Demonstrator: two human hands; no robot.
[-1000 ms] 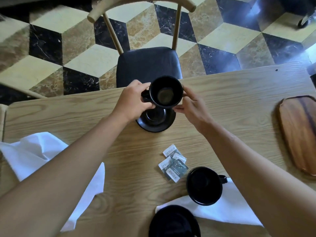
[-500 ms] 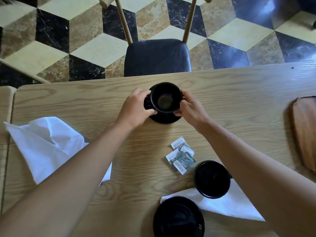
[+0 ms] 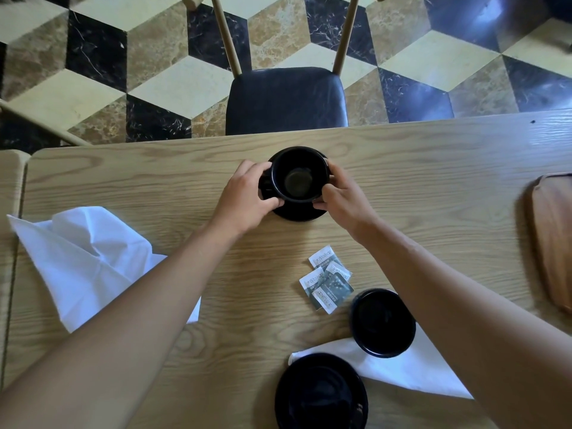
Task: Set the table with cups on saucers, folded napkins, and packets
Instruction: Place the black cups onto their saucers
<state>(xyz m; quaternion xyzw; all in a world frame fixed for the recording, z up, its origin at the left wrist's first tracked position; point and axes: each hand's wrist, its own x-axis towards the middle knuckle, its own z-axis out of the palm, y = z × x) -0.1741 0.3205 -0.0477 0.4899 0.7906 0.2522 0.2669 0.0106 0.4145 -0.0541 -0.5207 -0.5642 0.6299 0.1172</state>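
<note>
A crumpled white napkin (image 3: pixel 83 261) lies far to the left of the black cup (image 3: pixel 298 174), partly under the left forearm, on the pale wooden counter (image 3: pixel 433 168); the left hand (image 3: pixel 247 198) is curled round the left side of the cup, fingers over the handle side and thumb near the saucer's rim; the cup sits upright on a black saucer (image 3: pixel 298 213) near the far edge of the counter, just in front of the chair (image 3: pixel 286 99) with its dark seat; the cup's inside looks empty, with a dull reflection at its bottom; the right hand (image 3: pixel 342 196) grips the right side of the cup, fingertips on its wall and thumb low by the saucer; nearer than the cup and slightly right, a small heap of packets (image 3: pixel 326 280) lies overlapping on the counter, apart from both hands; nearer still, at the bottom edge, a second black saucer (image 3: pixel 320 394) rests on the counter, touching the corner of a flat white napkin (image 3: pixel 411 370); a second black cup (image 3: pixel 383 323) stands on that napkin, just right of the packets, partly hidden by the right forearm; far right of the first cup, a wooden tray (image 3: pixel 554 239) lies at the counter's edge, cut off by the frame.
</note>
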